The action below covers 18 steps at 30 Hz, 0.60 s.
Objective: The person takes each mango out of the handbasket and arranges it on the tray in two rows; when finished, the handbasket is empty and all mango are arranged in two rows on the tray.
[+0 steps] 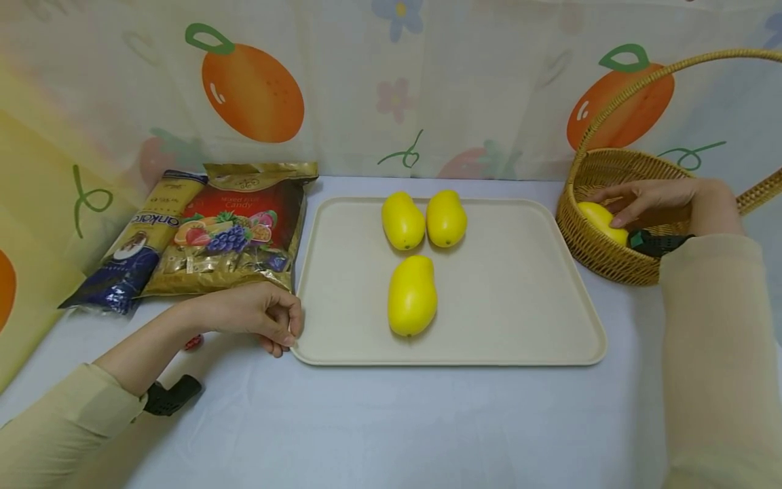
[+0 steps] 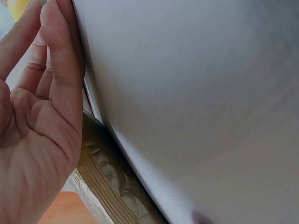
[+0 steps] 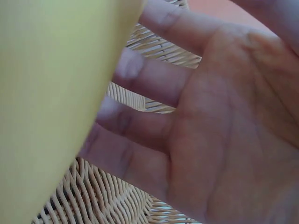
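A beige tray [image 1: 501,299] carries three yellow mangoes: one at back left [image 1: 403,221], one beside it [image 1: 447,219], and one nearer the front [image 1: 412,296]. At the tray's front left corner, my left hand [image 1: 269,316] pinches the rim between thumb and curled fingers; the left wrist view shows its palm [image 2: 42,121]. On the right, my right hand [image 1: 654,204] reaches into a wicker basket [image 1: 589,251] and grips another yellow mango [image 1: 601,221]. Close up in the right wrist view, that mango [image 3: 51,93] lies against the fingers [image 3: 140,74], and part of it is cut off.
Left of the tray lie a candy bag [image 1: 229,234] and a narrow gold-and-blue packet [image 1: 137,241]. Behind my left wrist is a small red item [image 1: 193,342], partly covered. The basket's tall handle [image 1: 641,85] arches up above my right hand. A fruit-printed cloth [image 1: 489,81] hangs behind.
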Available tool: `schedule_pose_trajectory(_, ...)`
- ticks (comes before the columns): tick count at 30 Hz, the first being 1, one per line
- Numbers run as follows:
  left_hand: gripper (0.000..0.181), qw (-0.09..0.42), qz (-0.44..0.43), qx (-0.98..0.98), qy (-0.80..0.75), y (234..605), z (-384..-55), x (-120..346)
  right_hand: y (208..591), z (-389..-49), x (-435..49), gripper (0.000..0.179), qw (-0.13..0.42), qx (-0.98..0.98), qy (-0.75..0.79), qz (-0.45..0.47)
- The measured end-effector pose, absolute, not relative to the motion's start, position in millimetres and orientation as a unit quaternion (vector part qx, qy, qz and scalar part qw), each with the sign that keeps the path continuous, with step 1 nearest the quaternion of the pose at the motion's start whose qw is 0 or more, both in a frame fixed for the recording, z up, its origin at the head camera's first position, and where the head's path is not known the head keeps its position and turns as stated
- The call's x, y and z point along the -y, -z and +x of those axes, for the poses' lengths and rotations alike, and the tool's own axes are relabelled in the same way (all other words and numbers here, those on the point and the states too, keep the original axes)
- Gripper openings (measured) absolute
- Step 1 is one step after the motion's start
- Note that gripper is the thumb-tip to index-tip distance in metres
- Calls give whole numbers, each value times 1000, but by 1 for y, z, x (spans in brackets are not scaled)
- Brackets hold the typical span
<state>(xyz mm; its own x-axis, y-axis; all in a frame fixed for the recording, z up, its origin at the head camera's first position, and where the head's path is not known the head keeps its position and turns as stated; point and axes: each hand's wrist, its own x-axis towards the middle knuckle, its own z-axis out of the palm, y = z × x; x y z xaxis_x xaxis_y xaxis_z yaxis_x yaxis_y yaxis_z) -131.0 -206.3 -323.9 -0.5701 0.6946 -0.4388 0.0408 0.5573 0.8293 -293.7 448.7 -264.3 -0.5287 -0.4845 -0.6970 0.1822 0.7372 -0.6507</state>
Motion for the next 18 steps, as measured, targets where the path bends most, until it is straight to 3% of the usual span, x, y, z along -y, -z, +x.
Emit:
schedule_pose_trajectory(8, 20, 403, 235, -781, -414, 325, -131, 207, 260, -295, -445, 86, 485, -819, 290, -98)
schedule_pose_trajectory(18, 19, 401, 238, -781, -415, 325, -132, 207, 250, -290, -460, 80, 344, -880, 321, -67)
